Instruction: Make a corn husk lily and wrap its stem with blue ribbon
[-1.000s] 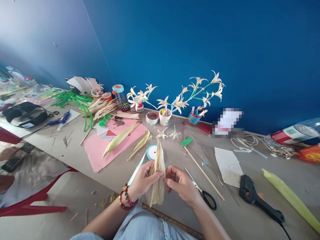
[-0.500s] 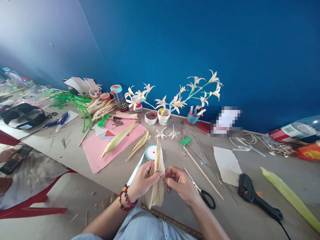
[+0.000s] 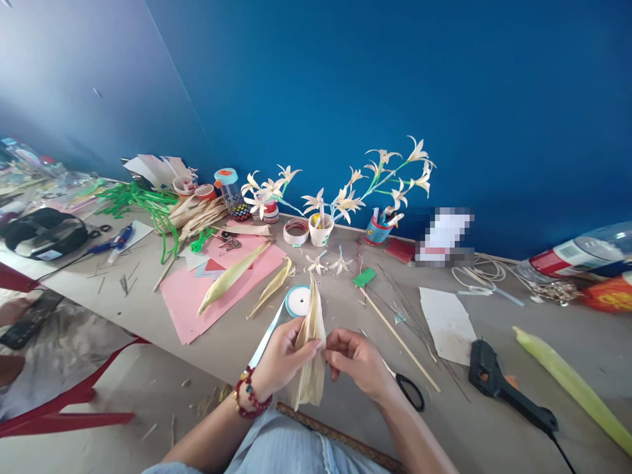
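A pale dried corn husk (image 3: 312,368) stands tip up in front of my body, its lower end spread wide. My left hand (image 3: 284,352), with a red bead bracelet at the wrist, wraps round it, thumb across the front. At the husk's right edge, my right hand (image 3: 353,359) pinches the rim between thumb and curled fingers. Just behind the husk lies a ribbon roll (image 3: 299,301), partly covered by it. Black-handled scissors (image 3: 409,392) rest beside my right wrist, their blades partly hidden by that hand.
Pink paper (image 3: 185,306) with husks lies left. Husk flowers rise from a white cup (image 3: 320,232) near the blue wall. A black glue gun (image 3: 508,388) and green husk (image 3: 567,382) lie right. A wooden stick (image 3: 402,339) slants behind the scissors.
The view has shifted slightly, so the table items appear a little further left. Both hands keep the same hold on the husk.
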Tool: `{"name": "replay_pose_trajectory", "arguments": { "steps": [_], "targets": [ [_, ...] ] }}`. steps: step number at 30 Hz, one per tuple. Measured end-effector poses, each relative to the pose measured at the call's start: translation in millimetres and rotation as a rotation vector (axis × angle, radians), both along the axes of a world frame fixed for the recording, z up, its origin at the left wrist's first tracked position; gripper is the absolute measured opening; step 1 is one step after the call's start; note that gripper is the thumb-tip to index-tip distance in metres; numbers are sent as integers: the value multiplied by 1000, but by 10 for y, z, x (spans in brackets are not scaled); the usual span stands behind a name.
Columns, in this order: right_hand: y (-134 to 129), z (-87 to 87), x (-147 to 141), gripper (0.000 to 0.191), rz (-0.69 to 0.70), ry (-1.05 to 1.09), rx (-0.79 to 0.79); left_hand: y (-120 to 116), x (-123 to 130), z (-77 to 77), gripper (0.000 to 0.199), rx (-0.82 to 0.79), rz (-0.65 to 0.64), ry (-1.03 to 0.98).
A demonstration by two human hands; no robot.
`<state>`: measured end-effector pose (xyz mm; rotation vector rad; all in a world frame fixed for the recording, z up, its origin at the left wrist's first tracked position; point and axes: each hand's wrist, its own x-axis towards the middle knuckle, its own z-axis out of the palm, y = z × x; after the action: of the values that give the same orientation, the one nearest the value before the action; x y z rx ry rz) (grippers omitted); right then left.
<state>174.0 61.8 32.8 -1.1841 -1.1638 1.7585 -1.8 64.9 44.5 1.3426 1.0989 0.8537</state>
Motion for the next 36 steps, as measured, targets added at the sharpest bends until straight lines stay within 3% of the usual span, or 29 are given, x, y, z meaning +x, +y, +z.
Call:
{"name": "replay_pose_trajectory", "arguments": {
  "steps": [11,19,36],
  "targets": [
    [-61,-146,-37,10,-56,-74,86,-26,12,-47,7,58,7,66],
    [-92,-165,-51,11,-95,-128,134,-34,36,10,9,106,-11,113],
    [-140,14,26,14,-110,-319,265,-48,38,133,9,278,-97,324]
  ]
}}
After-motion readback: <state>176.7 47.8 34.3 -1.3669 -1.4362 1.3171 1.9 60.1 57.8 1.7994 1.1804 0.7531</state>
